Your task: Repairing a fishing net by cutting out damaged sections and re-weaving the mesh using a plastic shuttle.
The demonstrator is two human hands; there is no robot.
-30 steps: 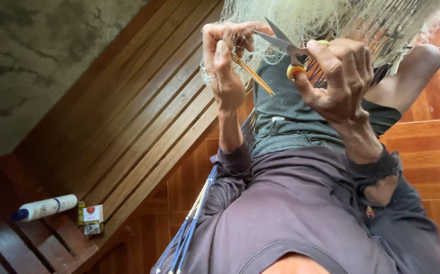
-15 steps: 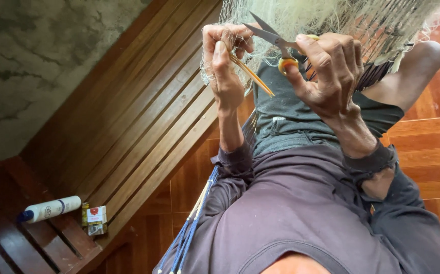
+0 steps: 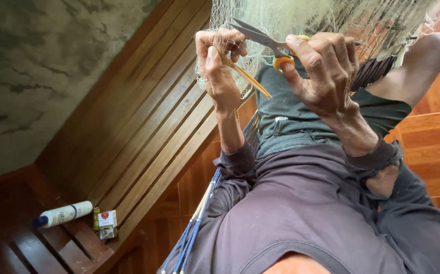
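The person's right hand grips a pair of orange-handled scissors, blades parted and pointed toward the left hand. That hand pinches a fold of pale fishing net together with a thin yellow netting needle that slants down between the two hands. The net hangs over the person's lap. On the wooden bench, near its lower left corner, lie a white tube and a small box.

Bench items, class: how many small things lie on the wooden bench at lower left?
2: a white spray bottle lying on its side, and a small box just right of it. Others may lie beyond the frame's edge.
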